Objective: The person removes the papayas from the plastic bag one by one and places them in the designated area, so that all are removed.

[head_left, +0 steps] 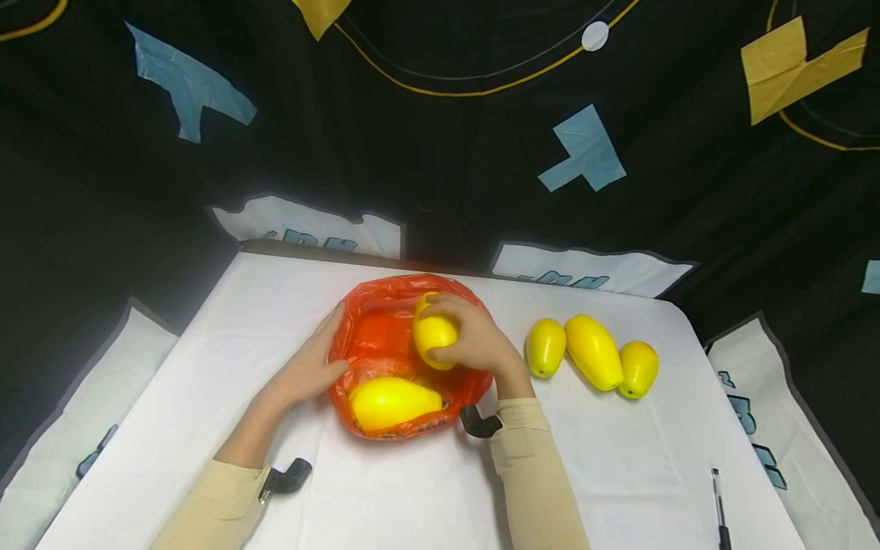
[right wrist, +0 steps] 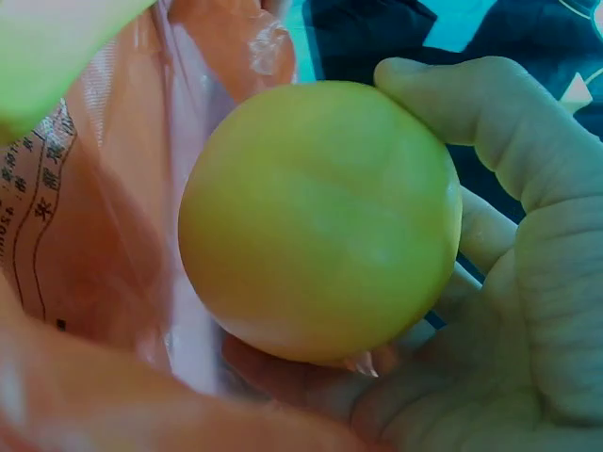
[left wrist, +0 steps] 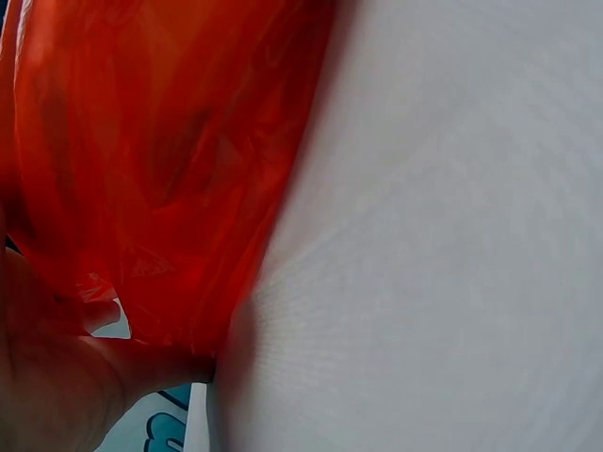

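Beige sleeves (head_left: 539, 473) foremost, left grip (head_left: 309, 363) wide at red bag's rim (head_left: 376, 292), right grip (head_left: 474, 336) round yellow fruit (head_left: 433, 334), roomy gap between.

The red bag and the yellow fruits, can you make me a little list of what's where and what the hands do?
Bag: red bag, open, on the white table
Inside: one yellow fruit, lying on the side nearest the person
Right hand: holds another fruit at the bag's opening
Left hand: touches the bag's left side
Outside: three fruits in a row, right of the bag
Also there: pen, near the table's right edge
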`<move>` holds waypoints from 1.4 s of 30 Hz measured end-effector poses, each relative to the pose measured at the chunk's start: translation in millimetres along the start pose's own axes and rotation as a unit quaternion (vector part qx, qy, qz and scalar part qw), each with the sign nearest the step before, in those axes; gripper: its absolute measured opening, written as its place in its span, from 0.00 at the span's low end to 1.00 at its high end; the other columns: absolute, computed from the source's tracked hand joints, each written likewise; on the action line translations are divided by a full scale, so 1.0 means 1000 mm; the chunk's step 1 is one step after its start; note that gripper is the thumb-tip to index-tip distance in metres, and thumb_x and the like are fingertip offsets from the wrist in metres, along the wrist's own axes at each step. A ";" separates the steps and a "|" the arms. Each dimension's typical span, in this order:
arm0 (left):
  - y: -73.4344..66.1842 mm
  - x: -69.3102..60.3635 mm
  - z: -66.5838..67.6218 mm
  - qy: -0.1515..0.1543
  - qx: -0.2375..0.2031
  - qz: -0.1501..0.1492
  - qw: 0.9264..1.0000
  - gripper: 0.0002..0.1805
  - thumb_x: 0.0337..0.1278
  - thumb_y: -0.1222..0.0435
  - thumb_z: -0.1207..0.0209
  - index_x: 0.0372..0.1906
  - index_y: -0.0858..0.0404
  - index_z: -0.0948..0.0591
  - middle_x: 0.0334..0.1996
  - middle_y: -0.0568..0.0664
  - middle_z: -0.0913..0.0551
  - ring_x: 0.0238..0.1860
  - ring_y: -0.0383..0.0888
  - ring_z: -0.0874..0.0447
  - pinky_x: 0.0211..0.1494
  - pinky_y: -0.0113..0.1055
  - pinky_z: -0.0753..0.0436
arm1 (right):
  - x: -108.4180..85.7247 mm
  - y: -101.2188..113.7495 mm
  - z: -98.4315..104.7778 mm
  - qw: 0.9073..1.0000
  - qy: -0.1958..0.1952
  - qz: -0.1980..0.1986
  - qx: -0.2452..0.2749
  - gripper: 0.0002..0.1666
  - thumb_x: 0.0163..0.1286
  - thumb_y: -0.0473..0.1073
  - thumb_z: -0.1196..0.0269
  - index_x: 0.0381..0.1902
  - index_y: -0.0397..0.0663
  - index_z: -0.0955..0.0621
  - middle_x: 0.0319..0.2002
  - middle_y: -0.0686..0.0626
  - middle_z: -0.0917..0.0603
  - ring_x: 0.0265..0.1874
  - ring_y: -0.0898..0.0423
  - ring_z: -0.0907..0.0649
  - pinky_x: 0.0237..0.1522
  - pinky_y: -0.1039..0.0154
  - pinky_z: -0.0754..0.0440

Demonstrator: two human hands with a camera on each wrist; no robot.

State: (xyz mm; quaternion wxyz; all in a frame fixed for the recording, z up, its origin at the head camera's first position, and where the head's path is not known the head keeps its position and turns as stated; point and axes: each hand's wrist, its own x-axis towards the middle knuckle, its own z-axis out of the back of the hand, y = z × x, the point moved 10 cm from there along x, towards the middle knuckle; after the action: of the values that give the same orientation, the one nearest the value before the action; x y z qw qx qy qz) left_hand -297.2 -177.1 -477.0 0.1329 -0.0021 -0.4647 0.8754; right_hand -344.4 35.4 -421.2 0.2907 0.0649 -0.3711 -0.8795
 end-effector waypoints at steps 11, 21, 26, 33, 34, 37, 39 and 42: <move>-0.004 0.000 0.000 0.002 0.001 -0.005 1.000 0.57 0.47 0.72 0.40 0.79 0.51 0.60 0.78 0.45 0.56 0.75 0.50 0.54 0.72 0.58 0.44 | -0.014 0.012 0.035 0.997 -0.070 0.024 0.021 0.35 0.43 0.52 0.26 0.54 0.71 0.20 0.66 0.66 0.31 0.62 0.59 0.31 0.51 0.54 0.21; -0.005 0.000 -0.001 0.004 -0.003 -0.007 1.000 0.57 0.47 0.73 0.40 0.79 0.51 0.60 0.78 0.46 0.56 0.75 0.51 0.54 0.71 0.59 0.44 | -0.032 0.023 0.067 0.991 -0.120 0.058 0.029 0.34 0.45 0.46 0.25 0.54 0.70 0.19 0.67 0.64 0.32 0.67 0.61 0.35 0.53 0.51 0.20; -0.002 0.000 -0.002 0.009 0.005 0.000 1.000 0.56 0.48 0.72 0.41 0.79 0.51 0.61 0.78 0.48 0.57 0.76 0.53 0.55 0.71 0.60 0.45 | -0.044 0.024 0.081 0.988 -0.138 0.048 0.044 0.35 0.46 0.46 0.24 0.55 0.71 0.20 0.68 0.66 0.33 0.67 0.62 0.37 0.54 0.48 0.21; 0.002 0.000 -0.002 0.010 0.004 0.008 1.000 0.57 0.49 0.72 0.41 0.79 0.49 0.61 0.78 0.45 0.57 0.75 0.52 0.54 0.71 0.59 0.44 | -0.063 0.024 0.100 0.983 -0.167 0.055 0.050 0.34 0.47 0.43 0.25 0.55 0.67 0.19 0.68 0.64 0.32 0.68 0.61 0.36 0.54 0.47 0.21; 0.002 0.000 -0.002 0.011 0.003 0.008 1.000 0.57 0.49 0.73 0.41 0.79 0.49 0.61 0.78 0.46 0.57 0.75 0.52 0.54 0.71 0.60 0.44 | -0.066 0.024 0.103 0.982 -0.170 0.056 0.051 0.34 0.47 0.43 0.25 0.55 0.66 0.19 0.68 0.63 0.32 0.68 0.60 0.36 0.54 0.47 0.21; 0.001 -0.001 -0.002 0.010 -0.001 0.007 1.000 0.57 0.49 0.73 0.41 0.79 0.50 0.61 0.78 0.47 0.57 0.75 0.53 0.54 0.70 0.61 0.43 | -0.073 0.022 0.110 0.981 -0.179 0.054 0.051 0.34 0.47 0.41 0.25 0.55 0.66 0.19 0.68 0.62 0.32 0.68 0.59 0.36 0.53 0.46 0.21; -0.001 -0.001 -0.002 0.011 -0.002 0.003 1.000 0.57 0.49 0.73 0.41 0.79 0.50 0.61 0.78 0.47 0.56 0.75 0.54 0.54 0.70 0.62 0.43 | -0.079 0.019 0.114 0.980 -0.184 0.051 0.050 0.34 0.47 0.41 0.25 0.55 0.65 0.19 0.68 0.62 0.33 0.68 0.59 0.36 0.52 0.45 0.20; -0.002 0.000 -0.002 0.012 -0.002 -0.004 1.000 0.56 0.49 0.73 0.41 0.79 0.51 0.60 0.78 0.48 0.56 0.75 0.54 0.54 0.70 0.62 0.44 | -0.089 0.014 0.121 0.979 -0.196 0.040 0.047 0.34 0.47 0.40 0.25 0.54 0.65 0.18 0.68 0.62 0.33 0.68 0.58 0.36 0.51 0.44 0.20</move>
State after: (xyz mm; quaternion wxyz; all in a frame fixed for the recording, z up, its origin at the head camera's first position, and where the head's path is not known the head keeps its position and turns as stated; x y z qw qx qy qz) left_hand -296.3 -174.4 -475.9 0.1416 -0.0109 -0.4649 0.8739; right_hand -304.7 151.7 -334.2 0.2443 -0.1103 -0.4639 -0.8444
